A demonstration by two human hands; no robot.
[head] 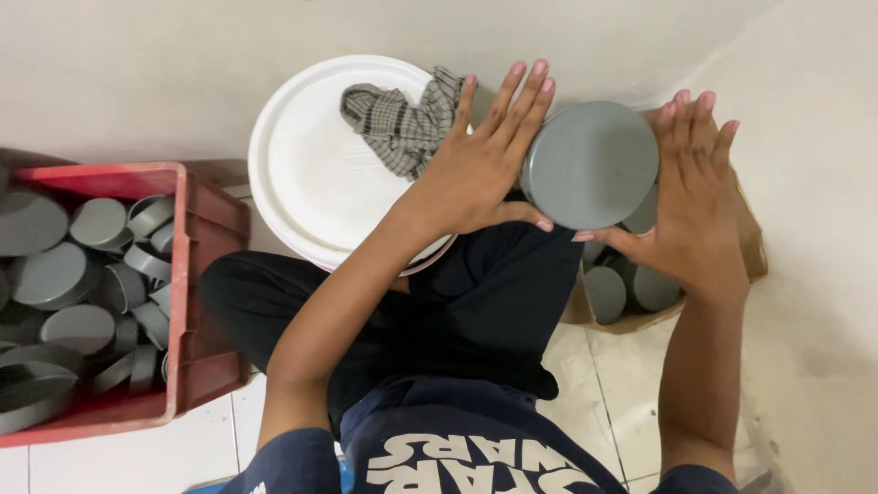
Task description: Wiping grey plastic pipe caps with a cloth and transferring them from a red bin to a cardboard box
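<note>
A round grey cap (590, 165) is held between both palms, flat face up. My left hand (480, 169) presses its left side with fingers stretched out. My right hand (690, 197) presses the right side, thumb under the cap's lower edge. The cap hovers above a cardboard box (752, 240) holding more grey caps (631, 288).
A white bucket lid (306, 174) with a checked cloth (400, 123) on it lies ahead, left of my hands. A red crate (212, 274) full of several grey caps stands at the left. I sit cross-legged on a tiled floor by a wall.
</note>
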